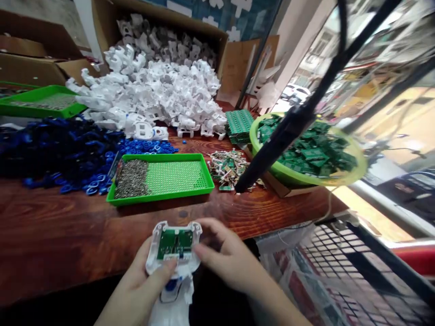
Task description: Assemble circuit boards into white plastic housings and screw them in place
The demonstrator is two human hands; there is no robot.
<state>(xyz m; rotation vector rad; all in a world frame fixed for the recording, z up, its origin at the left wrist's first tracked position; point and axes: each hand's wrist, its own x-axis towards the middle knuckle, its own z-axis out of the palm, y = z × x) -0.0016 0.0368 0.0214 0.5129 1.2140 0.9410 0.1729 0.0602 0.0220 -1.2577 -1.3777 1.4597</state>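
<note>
A white plastic housing half (152, 265) with a handle-like lower part is held over the table's front edge, its inside facing up. Inside its wide end lies a green circuit board (185, 239), and a small blue part (171, 285) shows below it. My left hand (141, 283) grips the housing from the left, thumb over the board's lower edge. On the right, my right hand (226, 253) pinches the housing's rim between thumb and fingers. Just beyond stands a green tray (173, 177) with a heap of small metal screws (132, 180) at its left end.
White plastic housings (163, 90) are piled at the back, spilling from a cardboard box (222, 50). Blue parts (61, 145) heap at left. A yellow-green basin (358, 170) of circuit boards stands right. A black rod-shaped tool (272, 147) slants down over small loose pieces (229, 167).
</note>
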